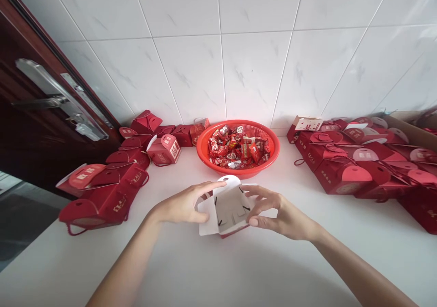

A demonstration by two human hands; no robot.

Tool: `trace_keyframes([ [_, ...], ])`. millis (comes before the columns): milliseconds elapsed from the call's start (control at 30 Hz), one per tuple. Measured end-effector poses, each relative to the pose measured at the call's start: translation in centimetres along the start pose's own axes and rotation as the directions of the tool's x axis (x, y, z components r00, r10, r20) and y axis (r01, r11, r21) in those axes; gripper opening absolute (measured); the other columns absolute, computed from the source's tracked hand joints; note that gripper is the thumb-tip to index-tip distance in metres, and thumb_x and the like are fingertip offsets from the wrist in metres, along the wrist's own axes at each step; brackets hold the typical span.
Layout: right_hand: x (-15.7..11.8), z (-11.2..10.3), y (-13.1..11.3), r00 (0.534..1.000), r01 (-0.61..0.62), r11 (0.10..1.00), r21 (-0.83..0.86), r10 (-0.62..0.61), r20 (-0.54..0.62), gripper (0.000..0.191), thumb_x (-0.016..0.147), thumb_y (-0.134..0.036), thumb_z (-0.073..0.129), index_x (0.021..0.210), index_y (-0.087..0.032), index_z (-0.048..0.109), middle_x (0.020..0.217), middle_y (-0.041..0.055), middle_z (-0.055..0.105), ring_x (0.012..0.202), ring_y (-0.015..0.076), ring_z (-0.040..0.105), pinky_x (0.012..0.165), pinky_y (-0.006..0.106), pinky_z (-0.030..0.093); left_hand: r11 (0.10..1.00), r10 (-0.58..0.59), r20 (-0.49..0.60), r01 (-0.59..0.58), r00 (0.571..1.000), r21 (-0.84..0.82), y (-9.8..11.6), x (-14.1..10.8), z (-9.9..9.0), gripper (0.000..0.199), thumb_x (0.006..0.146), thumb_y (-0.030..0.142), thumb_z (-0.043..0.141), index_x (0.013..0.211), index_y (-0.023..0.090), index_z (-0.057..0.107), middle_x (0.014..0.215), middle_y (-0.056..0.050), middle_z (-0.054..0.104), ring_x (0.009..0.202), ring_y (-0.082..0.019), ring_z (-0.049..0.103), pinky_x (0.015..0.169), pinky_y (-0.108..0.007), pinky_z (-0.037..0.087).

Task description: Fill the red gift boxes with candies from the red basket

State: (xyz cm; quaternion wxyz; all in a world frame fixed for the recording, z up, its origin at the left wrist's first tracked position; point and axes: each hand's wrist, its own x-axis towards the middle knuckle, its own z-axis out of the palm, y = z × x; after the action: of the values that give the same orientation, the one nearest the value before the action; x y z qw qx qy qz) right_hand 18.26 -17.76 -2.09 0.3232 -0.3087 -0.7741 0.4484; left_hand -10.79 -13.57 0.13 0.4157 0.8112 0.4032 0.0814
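Note:
A small red gift box [232, 209] stands on the white table in front of me, its top unfolded. Its white inside shows, with dark cord ends along the side walls. My left hand [186, 204] is at the box's left side, thumb over the left flap and index finger reaching to the back flap. Its fingers are apart. On the opposite side, my right hand [273, 209] has bent fingers and thumb spread around the right wall and flap. The fingertips lie at the box's edge; I cannot tell how firmly they touch.
Behind the box stands a red plastic basket [204, 154] of wrapped candies [235, 150]. Red gift boxes [112, 193] line the left, with a pink-red one [165, 150] nearby. Many more boxes [341, 170] crowd the right. A tiled wall [256, 70] and a dark door [20, 129] bound the table.

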Motion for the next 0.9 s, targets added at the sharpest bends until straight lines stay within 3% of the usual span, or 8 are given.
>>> trace_keyframes([
  [100, -0.4, 0.6, 0.4, 0.997, -0.076, 0.997, -0.029, 0.075, -0.032, 0.021, 0.083, -0.04, 0.078, 0.074, -0.021, 0.076, 0.146, 0.0101, 0.056, 0.129, 0.0305, 0.058, 0.105, 0.044, 0.05, 0.995, -0.047, 0.032, 0.049, 0.998, -0.092, -0.6, 0.1, 0.1, 0.096, 0.069, 0.025, 0.076, 0.156, 0.03, 0.035, 0.154, -0.006, 0.047, 0.124, -0.027, 0.054, 0.102, -0.036, 0.048],
  [167, -0.7, 0.9, 0.9, 0.996, -0.085, 0.986, -0.142, 0.086, -0.005, 0.018, 0.079, -0.037, 0.082, 0.086, -0.023, 0.076, 0.151, 0.0113, 0.051, 0.134, 0.0324, 0.053, 0.107, 0.049, 0.048, 0.987, -0.061, 0.047, 0.067, 0.997, -0.144, -1.0, 0.2, 0.1, 0.1, 0.067, 0.032, 0.081, 0.156, 0.031, 0.034, 0.146, -0.007, 0.053, 0.117, -0.026, 0.056, 0.099, -0.037, 0.048],
  [267, -1.1, 1.2, 1.8, 0.998, -0.056, 0.945, -0.322, 0.054, -0.014, 0.038, 0.077, -0.033, 0.084, 0.111, -0.025, 0.069, 0.155, 0.0137, 0.046, 0.14, 0.0329, 0.046, 0.108, 0.051, 0.047, 0.971, -0.062, 0.073, 0.077, 0.995, -0.227, -1.5, 0.3, 0.1, 0.103, 0.064, 0.037, 0.085, 0.154, 0.031, 0.034, 0.135, -0.007, 0.057, 0.114, -0.025, 0.056, 0.099, -0.038, 0.046],
  [433, -1.1, 1.4, 3.1, 0.986, -0.07, 0.856, -0.512, -0.018, -0.166, 0.042, 0.08, -0.029, 0.081, 0.118, -0.026, 0.063, 0.154, 0.0154, 0.046, 0.14, 0.0329, 0.047, 0.105, 0.052, 0.051, 0.943, -0.067, 0.035, 0.074, 0.997, -0.324, -1.9, 0.9, 0.4, 0.101, 0.063, 0.037, 0.088, 0.148, 0.029, 0.034, 0.122, -0.005, 0.061, 0.111, -0.025, 0.059, 0.099, -0.04, 0.047],
  [667, -1.0, 1.2, 3.8, 0.965, -0.041, 0.806, -0.59, -0.122, -0.233, 0.036, 0.085, -0.033, 0.075, 0.119, -0.024, 0.064, 0.15, 0.0162, 0.049, 0.136, 0.0336, 0.049, 0.104, 0.053, 0.051, 0.965, -0.039, -0.126, 0.005, 0.991, -0.26, -2.3, 2.0, 0.8, 0.088, 0.066, 0.036, 0.087, 0.142, 0.028, 0.042, 0.133, -0.008, 0.059, 0.114, -0.026, 0.059, 0.103, -0.042, 0.046],
  [800, -1.3, 0.9, 3.2, 0.964, 0.024, 0.802, -0.597, -0.177, -0.2, 0.036, 0.088, -0.038, 0.072, 0.12, -0.023, 0.064, 0.15, 0.0171, 0.049, 0.134, 0.034, 0.05, 0.102, 0.053, 0.051, 0.968, 0.031, -0.097, -0.054, 0.995, -0.247, -2.3, 1.5, 0.1, 0.092, 0.068, 0.036, 0.087, 0.147, 0.029, 0.04, 0.141, -0.009, 0.057, 0.122, -0.027, 0.059, 0.107, -0.044, 0.045],
  [900, -1.3, 0.7, 2.5, 0.955, 0.059, 0.798, -0.6, -0.22, -0.198, 0.032, 0.09, -0.039, 0.068, 0.118, -0.023, 0.064, 0.147, 0.0168, 0.052, 0.131, 0.0338, 0.053, 0.1, 0.051, 0.052, 0.974, 0.018, -0.05, -0.029, 0.999, -0.223, -2.1, 1.1, -0.7, 0.093, 0.071, 0.038, 0.086, 0.151, 0.029, 0.039, 0.151, -0.009, 0.051, 0.13, -0.029, 0.055, 0.111, -0.044, 0.043],
])
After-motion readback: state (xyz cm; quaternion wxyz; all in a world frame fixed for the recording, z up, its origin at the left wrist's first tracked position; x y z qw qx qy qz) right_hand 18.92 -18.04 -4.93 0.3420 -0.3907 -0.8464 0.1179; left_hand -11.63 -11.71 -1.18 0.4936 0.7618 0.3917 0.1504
